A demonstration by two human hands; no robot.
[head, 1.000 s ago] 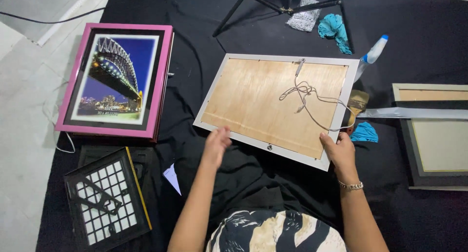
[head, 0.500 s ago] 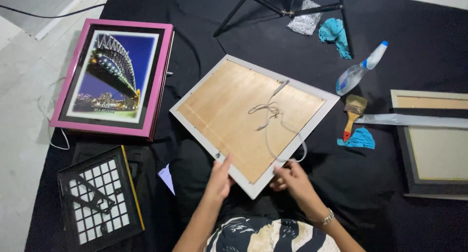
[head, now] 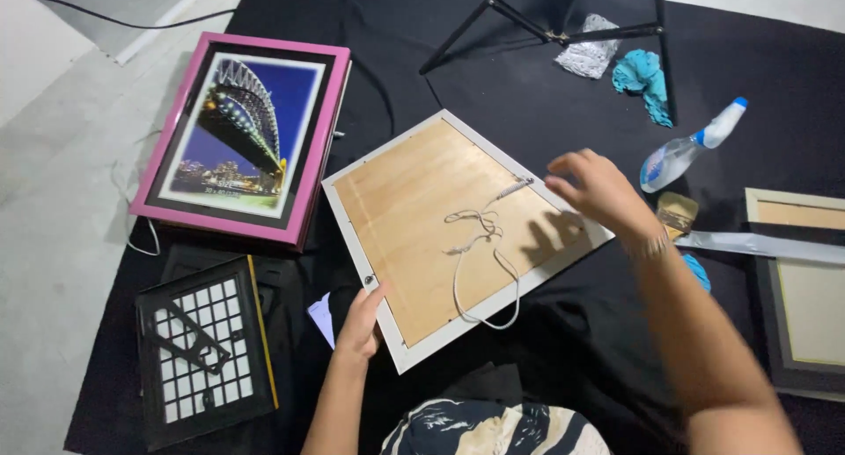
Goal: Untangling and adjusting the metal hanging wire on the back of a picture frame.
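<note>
Since the earlier frame the right hand (head: 598, 191) has let go of the near edge and lifted over the far right corner of the white frame (head: 458, 235), fingers loosely apart, holding nothing. The left hand (head: 359, 325) grips the frame's near left edge; it lies face-down on the black cloth (head: 493, 77), right of the pink-framed bridge picture (head: 242, 138), its white cord (head: 480, 253) loose across the backing.

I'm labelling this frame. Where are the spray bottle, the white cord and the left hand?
spray bottle (head: 673, 159), head view, clear body.
white cord (head: 480, 229), head view, tangled middle.
left hand (head: 361, 323), head view, back of hand.
</note>
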